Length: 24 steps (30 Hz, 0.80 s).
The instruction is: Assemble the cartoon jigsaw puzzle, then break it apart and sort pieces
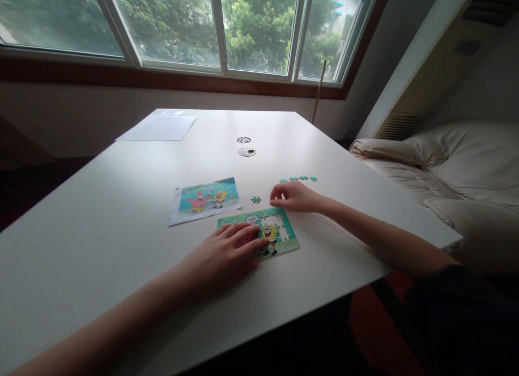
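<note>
A cartoon jigsaw puzzle [288, 241] lies on the white table, with a gap in its upper right part where the white below shows. My left hand [233, 246] rests flat over its left side, fingers stretched out and covering part of the picture. Just beyond the puzzle's upper right edge is my right hand [294, 196], its fingers curled into a pinch; anything between the fingertips is hidden. A loose green puzzle piece [255, 200] lies left of that hand. Behind it, several more puzzle pieces [303, 178] sit in a row.
Left of the puzzle lies a printed picture sheet [208, 197] with the same cartoon figures. Two round inserts [247, 152] are set in the middle of the table [121, 203]. White paper [162, 128] lies at the far left, and a pale sofa [458, 176] stands right.
</note>
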Available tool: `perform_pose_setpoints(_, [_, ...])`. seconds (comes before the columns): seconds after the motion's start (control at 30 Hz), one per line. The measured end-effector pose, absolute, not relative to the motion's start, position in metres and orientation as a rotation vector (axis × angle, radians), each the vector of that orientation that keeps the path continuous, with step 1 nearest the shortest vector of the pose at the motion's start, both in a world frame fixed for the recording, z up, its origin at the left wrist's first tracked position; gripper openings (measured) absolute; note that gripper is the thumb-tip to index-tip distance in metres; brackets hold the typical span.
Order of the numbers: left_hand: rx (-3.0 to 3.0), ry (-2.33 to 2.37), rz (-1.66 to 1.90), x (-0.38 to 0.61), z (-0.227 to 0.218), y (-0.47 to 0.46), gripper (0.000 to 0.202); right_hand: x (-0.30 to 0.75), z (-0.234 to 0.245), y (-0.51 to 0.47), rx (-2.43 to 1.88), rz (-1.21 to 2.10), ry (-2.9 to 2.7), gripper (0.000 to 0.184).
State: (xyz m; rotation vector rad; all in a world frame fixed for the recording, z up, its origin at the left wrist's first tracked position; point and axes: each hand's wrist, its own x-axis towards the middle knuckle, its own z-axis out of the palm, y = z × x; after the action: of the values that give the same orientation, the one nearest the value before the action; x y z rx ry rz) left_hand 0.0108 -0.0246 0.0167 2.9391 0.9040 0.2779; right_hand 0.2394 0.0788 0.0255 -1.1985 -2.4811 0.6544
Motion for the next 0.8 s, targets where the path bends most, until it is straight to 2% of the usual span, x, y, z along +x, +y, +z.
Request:
perform_pose_setpoints(0.3, [2.929,0.910,0.301,0.009,0.016,-0.025,0.040,0.208,0.026,0.099,-1.223,0.734,-2.546,0.030])
perform_pose_setpoints(0.53, [2.926,0.900,0.345,0.008,0.014,-0.025,0.042,0.202,0.031,0.108,-1.203,0.938,-2.599,0.027])
perform_pose_setpoints(0.8, [2.935,0.923,0.318,0.009,0.017,-0.026,0.041,0.228,0.027,0.087,-0.930,1.187,-2.342,0.017])
